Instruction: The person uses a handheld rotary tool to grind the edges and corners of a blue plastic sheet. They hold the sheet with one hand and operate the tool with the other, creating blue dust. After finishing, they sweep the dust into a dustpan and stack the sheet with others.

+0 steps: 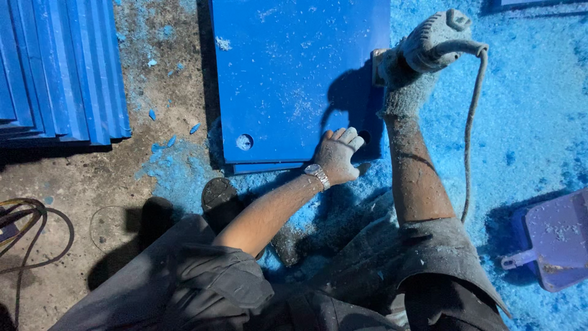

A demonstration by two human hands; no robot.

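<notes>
Seen from the head camera, the left hand [338, 154] presses flat, fingers spread, on the near edge of a blue plastic sheet [294, 73] lying on the floor. The gloved right hand [404, 76] has its grip closed around a corded power tool [432, 40] at the sheet's right edge. One round hole [244, 142] is cut near-left, another is partly hidden at the fingertips, and blue shavings [527, 122] cover the floor, so cutting looks well underway.

The panel [288, 73] is bright blue, flecked pale; blue shavings [533, 110] cover the grey floor [92, 178]; the dustpan [560, 242] is lilac.
</notes>
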